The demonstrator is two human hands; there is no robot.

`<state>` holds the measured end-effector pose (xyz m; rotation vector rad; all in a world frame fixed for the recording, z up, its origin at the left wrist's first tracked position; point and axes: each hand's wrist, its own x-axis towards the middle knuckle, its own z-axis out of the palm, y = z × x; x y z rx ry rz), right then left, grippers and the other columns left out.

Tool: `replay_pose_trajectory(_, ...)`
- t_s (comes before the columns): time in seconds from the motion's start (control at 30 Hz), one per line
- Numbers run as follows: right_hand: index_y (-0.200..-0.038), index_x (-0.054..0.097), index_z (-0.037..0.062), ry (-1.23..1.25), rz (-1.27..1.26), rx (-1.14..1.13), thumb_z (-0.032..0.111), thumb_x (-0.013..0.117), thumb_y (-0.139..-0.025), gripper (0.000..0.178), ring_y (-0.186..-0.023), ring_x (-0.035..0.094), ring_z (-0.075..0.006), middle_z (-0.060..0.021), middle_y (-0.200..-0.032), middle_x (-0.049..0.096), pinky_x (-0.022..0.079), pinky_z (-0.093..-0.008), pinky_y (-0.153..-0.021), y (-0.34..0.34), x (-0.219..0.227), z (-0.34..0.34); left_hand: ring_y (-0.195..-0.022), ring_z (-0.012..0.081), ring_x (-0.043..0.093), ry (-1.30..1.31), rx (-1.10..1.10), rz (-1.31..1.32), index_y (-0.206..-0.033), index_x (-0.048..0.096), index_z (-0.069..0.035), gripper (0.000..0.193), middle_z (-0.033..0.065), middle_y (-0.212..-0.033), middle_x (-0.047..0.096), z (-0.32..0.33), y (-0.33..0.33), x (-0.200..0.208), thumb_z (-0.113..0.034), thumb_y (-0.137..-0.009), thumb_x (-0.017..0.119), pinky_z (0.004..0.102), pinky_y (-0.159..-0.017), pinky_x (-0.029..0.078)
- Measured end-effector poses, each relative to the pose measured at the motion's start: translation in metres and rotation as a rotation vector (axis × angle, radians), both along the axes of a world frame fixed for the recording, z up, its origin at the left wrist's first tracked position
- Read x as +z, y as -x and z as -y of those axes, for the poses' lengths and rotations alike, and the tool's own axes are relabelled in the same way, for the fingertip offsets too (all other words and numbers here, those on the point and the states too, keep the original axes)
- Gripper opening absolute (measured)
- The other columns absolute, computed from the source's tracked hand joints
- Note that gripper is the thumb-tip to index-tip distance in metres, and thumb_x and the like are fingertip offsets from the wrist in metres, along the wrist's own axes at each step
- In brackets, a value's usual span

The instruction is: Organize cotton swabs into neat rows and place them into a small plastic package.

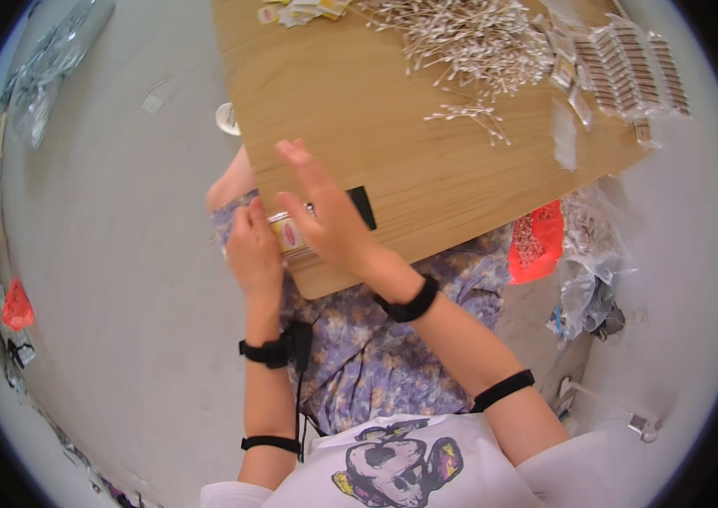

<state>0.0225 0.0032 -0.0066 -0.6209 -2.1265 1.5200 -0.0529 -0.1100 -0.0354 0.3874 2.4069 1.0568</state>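
Wooden surface (359, 127): at its near-left corner, clear pack (294, 248) with yellow label (291, 233) between left hand (255, 254) and right hand (332, 218). Left curled, gripping the pack's left end; right extended, fingers nearly straight, by its right end, contact unclear.

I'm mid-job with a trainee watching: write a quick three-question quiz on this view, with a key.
1. True or false: the loose cotton swabs lie on the table.
2. What colour is the rectangular piece just right of the right hand? A red, B black, C white.
3. Fill in: the left end of the yellow-labelled packet is held by the ____.

Key: 1 true; 2 B; 3 left hand.
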Motion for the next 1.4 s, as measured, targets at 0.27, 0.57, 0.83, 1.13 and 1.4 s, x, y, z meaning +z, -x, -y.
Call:
replay_pose_trajectory(0.27,-0.146,0.043,0.0047,-0.812,0.573,0.032,-0.002,0.058,-0.087,0.061,-0.143,0.038,-0.0378,-0.0195,-0.150,0.045,0.032,-0.0447,-0.119,-0.128,0.027,-0.206,-0.120,0.0332,0.055,-0.272,-0.129,-0.336,-0.122,0.057,0.001,0.029,0.0171,-0.125,0.061,-0.013,-0.005,0.055,-0.019,-0.101,0.059,0.0413,-0.103,0.042)
replay_pose_trajectory(0.57,-0.101,0.064,0.0040,-0.738,0.440,0.125,0.005,0.067,-0.081,0.020,-0.100,0.062,-0.0306,-0.0089,-0.104,0.065,0.052,-0.0416,-0.087,-0.119,0.027,-0.199,-0.114,0.0325,0.059,-0.373,-0.415,-0.303,-0.124,0.058,-0.002,0.037,0.0156,-0.122,0.063,-0.053,-0.053,0.073,-0.005,-0.089,0.070,0.0401,-0.097,0.047)
replay_pose_trajectory(0.83,-0.104,0.061,0.0030,-0.860,0.175,0.284,0.008,0.063,-0.081,0.024,-0.098,0.063,-0.0311,-0.0102,-0.105,0.063,0.054,-0.0400,-0.085,-0.095,0.020,-0.118,-0.134,0.0364,0.049,-0.236,-0.672,-0.459,-0.143,0.046,-0.002,0.076,0.0165,-0.143,0.053,-0.098,-0.065,0.046,-0.001,-0.074,0.078,0.0443,-0.108,0.044)
replay_pose_trajectory(1.13,-0.118,0.057,0.0043,-0.557,0.349,0.092,0.012,0.082,-0.073,0.052,-0.122,0.052,-0.0359,-0.0169,-0.127,0.056,0.042,-0.0479,-0.103,-0.130,0.031,-0.119,-0.134,0.0349,0.048,-0.221,-0.885,-0.566,-0.133,0.062,-0.012,0.062,0.0101,-0.137,0.060,-0.113,-0.043,0.043,-0.008,-0.073,0.080,0.0468,-0.110,0.041)
replay_pose_trajectory(1.4,-0.103,0.064,0.0063,-0.578,0.425,-0.094,0.008,0.076,-0.077,0.029,-0.098,0.059,-0.0301,-0.0093,-0.102,0.062,0.045,-0.0420,-0.085,-0.134,0.024,-0.111,-0.091,0.0254,0.061,-0.283,-0.705,-0.543,-0.101,0.074,-0.007,0.026,0.0039,-0.094,0.065,-0.098,-0.041,0.035,-0.006,-0.076,0.077,0.0402,-0.082,0.050)
